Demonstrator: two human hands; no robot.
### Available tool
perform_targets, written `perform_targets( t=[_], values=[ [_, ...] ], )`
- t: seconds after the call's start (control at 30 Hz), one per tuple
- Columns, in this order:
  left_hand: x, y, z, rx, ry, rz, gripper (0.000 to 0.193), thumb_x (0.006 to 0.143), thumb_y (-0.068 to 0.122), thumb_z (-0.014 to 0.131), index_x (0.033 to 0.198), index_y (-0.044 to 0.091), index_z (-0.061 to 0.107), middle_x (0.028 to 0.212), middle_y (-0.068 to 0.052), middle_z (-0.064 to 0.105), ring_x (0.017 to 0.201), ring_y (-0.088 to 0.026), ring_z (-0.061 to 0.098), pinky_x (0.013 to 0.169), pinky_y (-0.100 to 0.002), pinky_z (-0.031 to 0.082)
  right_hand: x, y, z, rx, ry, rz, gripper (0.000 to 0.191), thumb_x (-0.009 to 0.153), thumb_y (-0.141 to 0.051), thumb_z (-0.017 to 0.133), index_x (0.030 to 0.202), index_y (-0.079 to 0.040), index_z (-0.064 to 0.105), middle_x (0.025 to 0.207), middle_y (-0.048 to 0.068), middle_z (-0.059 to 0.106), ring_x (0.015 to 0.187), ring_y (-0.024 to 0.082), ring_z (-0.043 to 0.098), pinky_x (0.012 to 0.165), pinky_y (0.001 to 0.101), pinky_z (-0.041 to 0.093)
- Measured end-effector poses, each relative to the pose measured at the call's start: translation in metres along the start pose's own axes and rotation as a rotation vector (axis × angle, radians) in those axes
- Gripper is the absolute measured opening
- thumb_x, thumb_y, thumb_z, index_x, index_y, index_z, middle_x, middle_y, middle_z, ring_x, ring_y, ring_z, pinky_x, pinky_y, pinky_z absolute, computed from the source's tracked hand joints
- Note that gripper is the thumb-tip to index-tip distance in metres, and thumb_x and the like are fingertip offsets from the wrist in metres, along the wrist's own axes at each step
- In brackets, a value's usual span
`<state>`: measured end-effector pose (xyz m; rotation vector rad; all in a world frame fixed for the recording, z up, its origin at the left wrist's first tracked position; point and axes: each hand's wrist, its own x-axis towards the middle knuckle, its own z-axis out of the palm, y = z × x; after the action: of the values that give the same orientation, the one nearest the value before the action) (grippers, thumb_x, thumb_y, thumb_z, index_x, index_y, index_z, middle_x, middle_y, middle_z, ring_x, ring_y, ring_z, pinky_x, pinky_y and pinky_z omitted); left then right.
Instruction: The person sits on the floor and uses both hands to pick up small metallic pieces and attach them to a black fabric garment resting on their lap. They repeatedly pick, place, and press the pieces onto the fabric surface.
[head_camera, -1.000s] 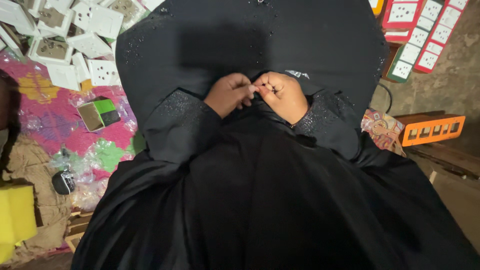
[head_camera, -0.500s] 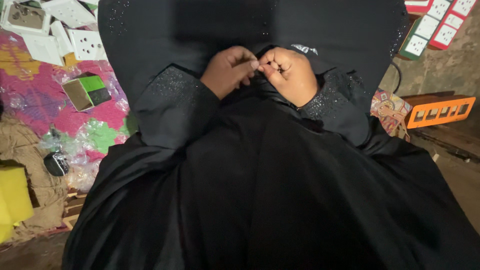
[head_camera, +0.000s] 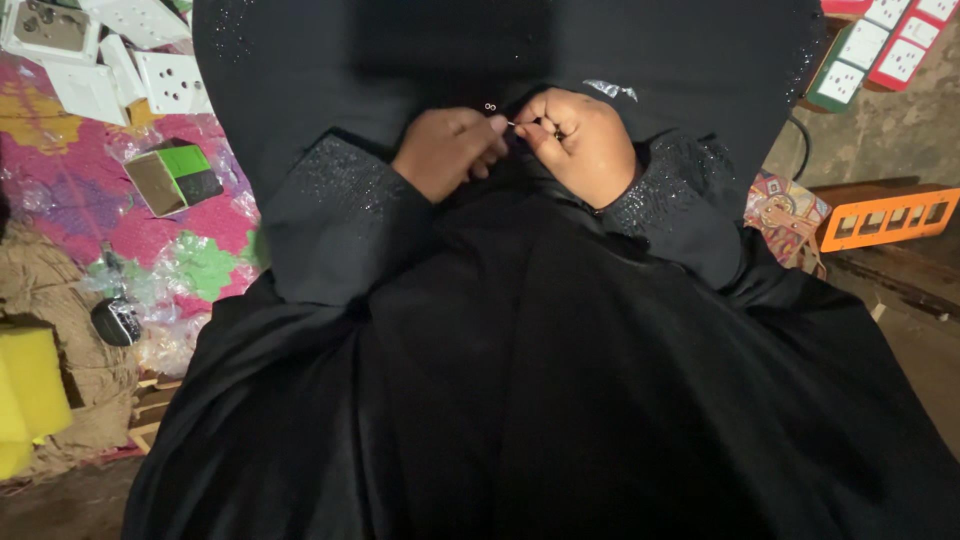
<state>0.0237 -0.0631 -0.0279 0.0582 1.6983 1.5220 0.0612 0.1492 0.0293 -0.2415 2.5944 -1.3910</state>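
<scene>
I see a thin, short silvery metal pin (head_camera: 512, 124) pinched between the fingertips of both hands, over the black cloth on the lap. It lies roughly level, bridging the small gap between them. My left hand (head_camera: 447, 150) has its fingers curled in, with thumb and forefinger closed on the pin's left end. My right hand (head_camera: 575, 140) is folded into a loose fist, its thumb and forefinger tips closed on the pin's right end. A tiny metal double-ring part (head_camera: 490, 107) sits just above the left fingertips; I cannot tell whether it touches them. Both wrists come out of black glittered sleeves (head_camera: 340, 190). Well off to the left lie white plastic socket plates (head_camera: 170, 80) on a pink patterned sheet (head_camera: 60, 150).
</scene>
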Motion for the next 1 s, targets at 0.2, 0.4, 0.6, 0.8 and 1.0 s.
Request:
perform_targets(
  t=[0.2,0.4,0.6,0.8,1.0],
  values=[
    [-0.006,-0.001,-0.001,-0.014,0.005,-0.005,0.039,0.105,0.037,0.059,0.099,0.002,0.074,0.082,-0.002,0.072,0.069,-0.008,0.066,0.06,-0.023,0.051,0.001,-0.002,0.001,-0.014,-0.019,-0.015,0.004,0.099,-0.007,0.07,0.098,-0.004,0.07,0.08,0.007,0.066,0.069,0.016,0.063,0.065,0.0302,0.049],
    [-0.008,-0.001,0.001,0.09,0.062,-0.01,0.038,0.105,0.033,0.059,0.095,0.0,0.074,0.079,-0.003,0.072,0.066,-0.009,0.067,0.057,-0.023,0.051,0.001,-0.003,0.001,-0.036,-0.005,-0.066,0.003,0.098,-0.007,0.07,0.099,-0.004,0.07,0.088,0.008,0.069,0.077,0.021,0.067,0.07,0.0325,0.052],
    [-0.002,-0.009,0.004,-0.052,0.076,0.232,0.025,0.102,0.023,0.066,0.111,0.0,0.069,0.086,-0.004,0.069,0.071,-0.01,0.065,0.062,-0.025,0.055,-0.003,0.01,0.007,0.054,-0.036,-0.06,0.004,0.098,-0.003,0.064,0.1,-0.003,0.068,0.091,0.008,0.068,0.079,0.019,0.065,0.071,0.0307,0.052],
    [-0.007,0.0,-0.007,-0.639,0.022,0.087,0.054,0.103,0.043,0.052,0.132,-0.003,0.053,0.108,-0.013,0.069,0.097,-0.022,0.072,0.085,-0.035,0.059,-0.005,0.031,0.003,1.148,-0.089,0.34,0.016,0.096,-0.003,0.046,0.099,-0.007,0.062,0.078,0.001,0.055,0.063,0.006,0.045,0.053,0.0192,0.034],
    [-0.015,0.014,-0.003,-0.741,-0.017,0.081,0.069,0.103,0.051,0.045,0.142,-0.005,0.042,0.12,-0.017,0.067,0.116,-0.027,0.068,0.099,-0.04,0.055,0.001,0.026,0.015,0.962,-0.099,0.21,0.008,0.096,0.002,0.059,0.101,-0.003,0.057,0.085,0.005,0.056,0.069,0.01,0.052,0.061,0.0232,0.042]
  ],
)
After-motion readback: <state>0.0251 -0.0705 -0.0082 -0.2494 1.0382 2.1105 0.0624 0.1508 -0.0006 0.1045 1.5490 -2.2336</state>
